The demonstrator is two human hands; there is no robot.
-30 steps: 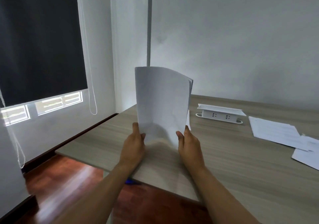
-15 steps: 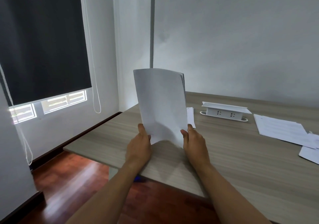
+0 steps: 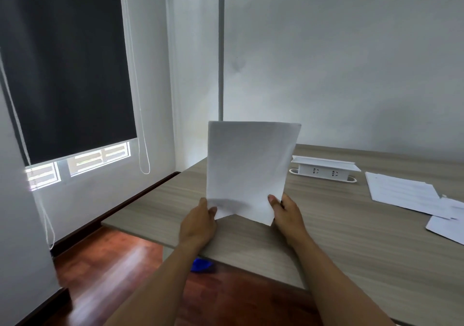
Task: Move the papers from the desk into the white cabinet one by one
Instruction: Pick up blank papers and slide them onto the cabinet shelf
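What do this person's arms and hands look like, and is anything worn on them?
Both forearms are bare as far as the view shows: no sleeves, gloves, watch or bracelet in sight. The left hand and right hand show no rings on the parts that can be seen. The fingernails look short and unpainted.

White pwr strip [image 3: 324, 171], dark blind [image 3: 65, 62]

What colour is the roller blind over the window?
Dark grey, nearly black; the roller blind is drawn most of the way down over the window, seen in the head view.
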